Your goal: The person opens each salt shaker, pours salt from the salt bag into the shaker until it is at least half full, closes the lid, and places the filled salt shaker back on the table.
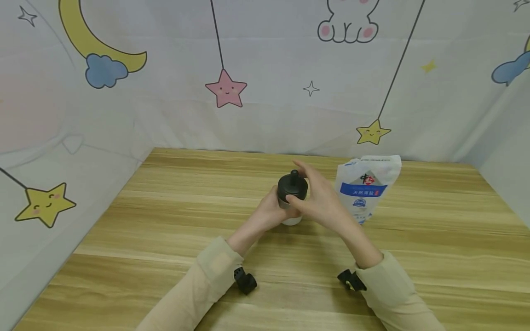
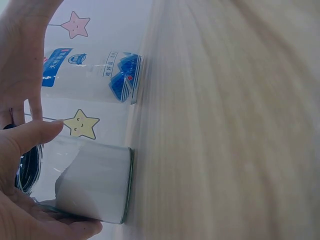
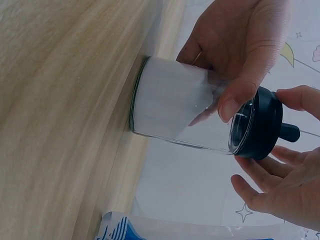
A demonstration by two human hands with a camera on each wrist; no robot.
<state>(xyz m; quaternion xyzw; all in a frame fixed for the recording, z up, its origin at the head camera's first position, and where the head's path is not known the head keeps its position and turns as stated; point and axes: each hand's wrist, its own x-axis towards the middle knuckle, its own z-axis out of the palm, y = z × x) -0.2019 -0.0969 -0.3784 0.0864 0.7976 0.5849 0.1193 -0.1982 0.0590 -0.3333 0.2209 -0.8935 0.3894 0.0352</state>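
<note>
A clear glass jar (image 3: 170, 102) partly filled with a white powdery substance stands upright on the table. My left hand (image 1: 271, 209) grips its body from the side, thumb across the glass just below the lid. On its mouth sits a round black lid (image 1: 292, 187) with a small knob on top. The thumb and fingers of my right hand (image 1: 325, 200) pinch the lid's rim from opposite sides. Just right of that hand stands a white and blue salt bag (image 1: 368, 186), its lower left part hidden behind the right hand and wrist.
The wood-grain table (image 1: 165, 220) extends on both sides of the jar. A white cloth backdrop (image 1: 273, 124) printed with stars and a moon hangs along the back and sides. Small black cameras (image 1: 245, 280) are worn at both sleeve cuffs.
</note>
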